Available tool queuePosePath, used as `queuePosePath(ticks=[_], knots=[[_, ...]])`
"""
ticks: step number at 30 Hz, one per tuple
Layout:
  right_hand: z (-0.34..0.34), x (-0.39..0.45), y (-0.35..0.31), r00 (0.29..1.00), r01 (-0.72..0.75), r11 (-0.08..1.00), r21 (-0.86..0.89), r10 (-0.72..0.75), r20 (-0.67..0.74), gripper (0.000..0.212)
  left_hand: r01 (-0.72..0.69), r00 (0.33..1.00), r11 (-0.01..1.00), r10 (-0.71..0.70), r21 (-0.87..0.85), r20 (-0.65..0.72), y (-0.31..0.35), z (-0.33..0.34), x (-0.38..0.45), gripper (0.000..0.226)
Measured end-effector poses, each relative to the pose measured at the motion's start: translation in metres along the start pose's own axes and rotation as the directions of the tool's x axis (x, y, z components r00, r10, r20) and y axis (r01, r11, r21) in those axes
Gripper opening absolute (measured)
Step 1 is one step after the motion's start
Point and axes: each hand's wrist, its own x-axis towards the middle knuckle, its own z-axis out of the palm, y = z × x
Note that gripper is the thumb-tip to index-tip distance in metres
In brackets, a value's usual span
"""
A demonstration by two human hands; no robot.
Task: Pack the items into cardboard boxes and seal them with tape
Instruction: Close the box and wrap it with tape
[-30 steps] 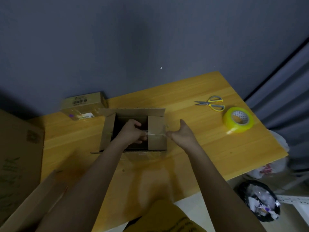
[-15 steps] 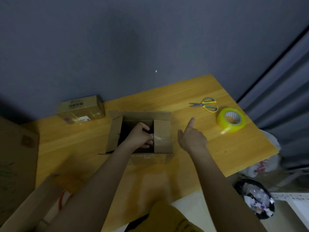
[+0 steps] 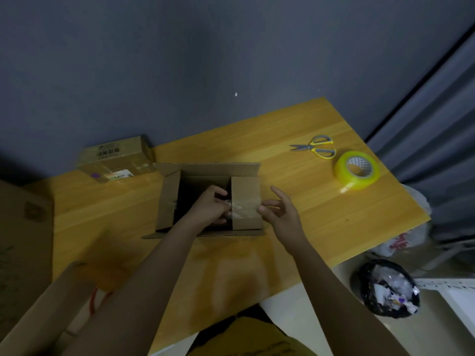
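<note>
Head view gives me the whole scene: the wooden tabletop (image 3: 295, 140) runs from the grey wall toward me, and an open cardboard box (image 3: 205, 170) sits near its middle with all its flaps up or out. Its right inner flap (image 3: 245, 191) is folded over the opening, with a clear strip of tape (image 3: 244, 209) lying across it. My left hand (image 3: 208, 209) reaches into the box mouth, fingers curled, and its grip pinches the left end of that tape at the flap's edge. My right hand (image 3: 280, 213) sits just beside the box's right side; thumb and a finger seem to meet at the tape's right end while the other fingers spread loose, but I cannot tell for sure that the grip really holds the tape. A smaller sealed box (image 3: 115, 158) with a printed label rests against the wall, to the left of the open one and apart from it. A dark waste bin (image 3: 385, 289) full of scraps stands on the floor past the tabletop's right edge. The yellow tape roll (image 3: 357, 169) lies flat near the right edge, and the yellow-handled scissors (image 3: 314, 149) lie closed just behind it.
</note>
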Motion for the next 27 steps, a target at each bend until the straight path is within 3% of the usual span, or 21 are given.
queuePosePath(ticks=[1,2,3,4,5,7,9,11,13,15,16,17,19,21,23,25,27], knots=[[-0.002,-0.003,0.001,0.992,0.11,0.99,-0.087,-0.115,-0.058,0.049,-0.013,1.0,1.0,0.013,0.005,-0.002,0.0,-0.001,0.001,0.03],[-0.003,-0.004,0.002,0.949,0.267,0.922,-0.279,-0.302,-0.091,0.039,-0.027,1.0,1.0,0.027,0.013,-0.001,0.0,-0.002,0.001,0.03],[-0.004,-0.004,0.002,0.863,0.425,0.763,-0.486,-0.504,-0.035,0.035,-0.033,0.999,0.999,0.033,0.02,0.001,0.001,-0.003,0.001,0.029],[-0.004,-0.002,0.001,0.759,0.565,0.541,-0.623,-0.637,0.135,0.041,-0.033,0.999,0.999,0.033,0.019,0.005,0.002,-0.004,0.001,0.029],[-0.004,0.002,0.0,0.682,0.674,0.347,-0.653,-0.632,0.368,0.054,-0.028,1.0,0.999,0.028,0.016,0.012,0.002,-0.004,0.0,0.029],[-0.005,0.008,-0.002,0.615,0.777,0.157,-0.609,-0.396,0.682,0.081,-0.01,0.999,1.0,0.01,0.008,0.036,0.002,-0.005,0.0,0.031],[-0.014,0.014,0.0,0.621,0.776,0.067,-0.627,-0.253,0.741,0.094,0.009,0.999,1.0,-0.009,-0.021,0.041,0.003,-0.008,0.0,0.033],[-0.027,0.014,0.0,0.693,0.708,0.048,-0.704,-0.235,0.681,0.098,0.024,0.999,0.999,-0.022,-0.048,0.033,0.006,-0.012,0.0,0.034],[-0.039,0.011,0.0,0.715,0.656,0.068,-0.752,-0.377,0.589,0.087,0.019,0.998,0.999,-0.018,-0.032,0.054,0.01,-0.015,0.001,0.034],[-0.036,0.009,0.0,0.678,0.64,0.172,-0.749,-0.585,0.444,0.055,0.009,0.997,1.0,-0.009,0.002,0.075,0.013,-0.017,0.001,0.032],[-0.029,0.009,-0.003,0.687,0.628,0.283,-0.725,-0.639,0.346,0.04,0.006,0.997,1.0,-0.006,0.004,0.074,0.015,-0.017,0.001,0.031],[-0.019,0.01,-0.008,0.742,0.596,0.447,-0.667,-0.624,0.245,0.031,0.004,0.998,1.0,-0.004,0.003,0.07,0.016,-0.018,0.001,0.03],[0.003,0.016,-0.015,0.922,0.38,0.773,-0.508,-0.36,0.142,0.051,0.001,0.998,1.0,-0.001,0.011,0.06,0.016,-0.02,0.002,0.026],[0.014,0.024,-0.018,0.987,0.087,0.933,-0.349,-0.033,0.159,0.077,0.013,0.998,1.0,-0.014,0.007,0.059,0.016,-0.023,0.001,0.025],[0.014,0.03,-0.015,0.968,-0.077,0.956,-0.284,0.14,0.209,0.082,0.05,0.997,0.999,-0.048,-0.021,0.062,0.02,-0.027,-0.003,0.031],[0.014,0.032,-0.013,0.96,-0.06,0.937,-0.343,0.148,0.238,0.077,0.078,0.996,0.997,-0.078,0.006,0.036,0.025,-0.025,-0.009,0.038],[0.017,0.032,-0.011,0.959,-0.062,0.942,-0.33,0.148,0.242,0.075,0.006,0.997,0.964,0.013,0.266,-0.071,0.033,-0.019,-0.016,0.038]])
